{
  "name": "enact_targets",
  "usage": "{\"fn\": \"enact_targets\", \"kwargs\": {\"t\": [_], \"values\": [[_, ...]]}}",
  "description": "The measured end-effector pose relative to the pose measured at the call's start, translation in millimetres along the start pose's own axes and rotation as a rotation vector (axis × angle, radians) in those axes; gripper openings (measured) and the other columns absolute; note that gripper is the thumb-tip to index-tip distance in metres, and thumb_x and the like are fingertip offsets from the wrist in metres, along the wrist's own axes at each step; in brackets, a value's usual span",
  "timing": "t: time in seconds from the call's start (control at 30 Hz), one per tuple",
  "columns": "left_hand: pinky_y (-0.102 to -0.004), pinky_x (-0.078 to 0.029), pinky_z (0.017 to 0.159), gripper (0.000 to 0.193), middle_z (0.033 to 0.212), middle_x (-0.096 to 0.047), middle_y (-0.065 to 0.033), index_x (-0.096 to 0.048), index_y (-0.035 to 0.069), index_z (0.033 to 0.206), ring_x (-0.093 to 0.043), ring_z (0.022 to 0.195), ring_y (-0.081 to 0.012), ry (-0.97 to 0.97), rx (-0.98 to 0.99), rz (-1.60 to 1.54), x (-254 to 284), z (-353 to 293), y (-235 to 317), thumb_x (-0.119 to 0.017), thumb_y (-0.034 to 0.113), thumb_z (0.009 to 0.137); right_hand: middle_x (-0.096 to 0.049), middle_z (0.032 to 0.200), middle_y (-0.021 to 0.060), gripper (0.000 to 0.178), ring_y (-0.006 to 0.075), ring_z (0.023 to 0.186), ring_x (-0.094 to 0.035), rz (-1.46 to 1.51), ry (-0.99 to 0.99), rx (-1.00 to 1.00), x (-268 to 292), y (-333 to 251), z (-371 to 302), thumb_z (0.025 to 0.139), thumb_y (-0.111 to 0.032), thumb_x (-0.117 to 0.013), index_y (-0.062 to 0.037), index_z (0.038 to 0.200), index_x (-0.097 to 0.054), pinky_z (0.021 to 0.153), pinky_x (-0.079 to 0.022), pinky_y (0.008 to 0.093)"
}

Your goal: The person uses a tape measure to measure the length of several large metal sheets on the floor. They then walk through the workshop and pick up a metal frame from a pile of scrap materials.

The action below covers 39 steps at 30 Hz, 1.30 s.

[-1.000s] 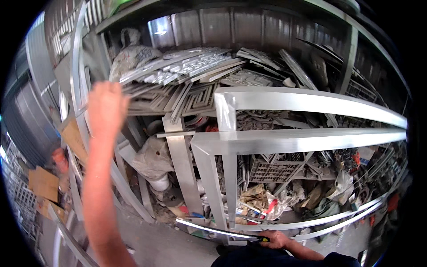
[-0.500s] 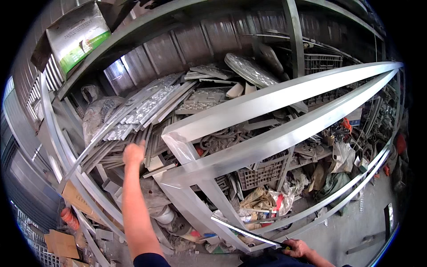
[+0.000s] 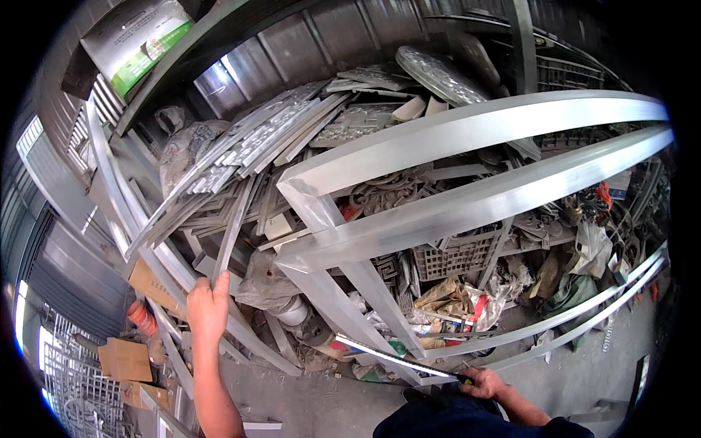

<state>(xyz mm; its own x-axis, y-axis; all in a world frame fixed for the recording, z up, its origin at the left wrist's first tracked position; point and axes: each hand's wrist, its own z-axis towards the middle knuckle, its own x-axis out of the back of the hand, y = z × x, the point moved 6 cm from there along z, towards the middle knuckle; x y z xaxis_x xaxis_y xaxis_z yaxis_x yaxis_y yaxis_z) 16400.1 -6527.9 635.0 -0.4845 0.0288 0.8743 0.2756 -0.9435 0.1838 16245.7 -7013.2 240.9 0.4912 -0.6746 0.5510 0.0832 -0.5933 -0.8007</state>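
Note:
My left hand (image 3: 208,305) is closed on the near end of a long, narrow grey metal strip (image 3: 238,226). The strip's far end lies among the stacked metal strips and panels (image 3: 266,128). At lower right, my right hand (image 3: 482,382) grips the dark end of a long thin tool (image 3: 398,359) with a bright, straight edge; its exact kind does not show. The tool lies across the lower bars of a large silver metal frame (image 3: 328,248), which stands between me and the pile.
Behind the frame are a plastic crate (image 3: 456,259) and crumpled bags (image 3: 445,299). Long curved-looking silver bars (image 3: 109,168) lean at left, near a cardboard box (image 3: 125,360) and an orange-red container (image 3: 142,317). A white and green carton (image 3: 139,47) sits up high.
My left hand has drawn back toward me from the pile, bringing one metal strip partly out. The view has shifted slightly; my right hand keeps its grip on the thin tool.

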Motion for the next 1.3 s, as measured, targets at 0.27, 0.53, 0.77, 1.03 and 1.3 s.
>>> {"fn": "enact_targets", "kwargs": {"t": [0.27, 0.53, 0.77, 1.03, 1.3], "values": [[-0.0322, -0.042, 0.046, 0.037, 0.069, -0.057, -0.0090, -0.058, -0.005, 0.100, -0.056, 0.057, -0.0139, -0.501, 0.231, -0.523, -4, 25, -2, -0.061, 0.029, 0.085, -0.063, 0.104, 0.0188, 0.047, 0.0374, 0.097, -0.061, -0.020, -0.017, 0.060, 12, 0, 25, 0.077, -0.035, -0.068, -0.0085, 0.116, -0.059, 0.084, -0.050, 0.0431], [-0.0314, -0.043, 0.090, 0.052, 0.105, -0.063, -0.0117, -0.048, -0.006, 0.127, -0.057, 0.100, -0.0203, -0.475, 0.321, -0.406, 78, -101, 9, -0.062, 0.010, 0.079, -0.064, 0.098, 0.0178, 0.045, 0.0357, 0.091, -0.063, 0.050, -0.086, 0.142, -3, 0, 63, 0.075, -0.031, -0.070, -0.0061, 0.112, -0.060, 0.079, -0.051, 0.0417], [-0.0256, -0.042, 0.090, 0.058, 0.113, -0.060, -0.0070, -0.046, -0.005, 0.130, -0.055, 0.102, -0.0136, -0.483, 0.595, -0.617, 100, -187, -35, -0.062, -0.008, 0.075, -0.063, 0.109, 0.0169, 0.046, 0.0339, 0.097, -0.062, 0.081, -0.304, 0.355, -20, -49, 101, 0.079, -0.029, -0.068, -0.0071, 0.119, -0.058, 0.085, -0.049, 0.0403], [-0.0262, -0.044, 0.083, 0.061, 0.100, -0.062, -0.0037, -0.056, -0.002, 0.112, -0.057, 0.093, -0.0132, -0.433, 0.635, -0.454, 164, -281, -90, -0.078, -0.002, 0.056, -0.064, 0.100, 0.0157, 0.040, 0.0307, 0.091, -0.063, 0.120, -0.280, 0.407, -35, -71, 123, 0.080, -0.027, -0.068, -0.0057, 0.114, -0.060, 0.080, -0.050, 0.0366], [-0.0250, -0.049, 0.069, 0.053, 0.092, -0.063, -0.0040, -0.055, -0.003, 0.109, -0.059, 0.079, -0.0108, -0.567, 0.639, -0.695, 55, -266, -118, -0.083, 0.004, 0.064, -0.064, 0.099, 0.0119, 0.038, 0.0182, 0.088, -0.062, 0.148, -0.358, 0.359, -82, -63, 118, 0.083, -0.020, -0.070, -0.0035, 0.115, -0.059, 0.078, -0.049, 0.0309]]}}
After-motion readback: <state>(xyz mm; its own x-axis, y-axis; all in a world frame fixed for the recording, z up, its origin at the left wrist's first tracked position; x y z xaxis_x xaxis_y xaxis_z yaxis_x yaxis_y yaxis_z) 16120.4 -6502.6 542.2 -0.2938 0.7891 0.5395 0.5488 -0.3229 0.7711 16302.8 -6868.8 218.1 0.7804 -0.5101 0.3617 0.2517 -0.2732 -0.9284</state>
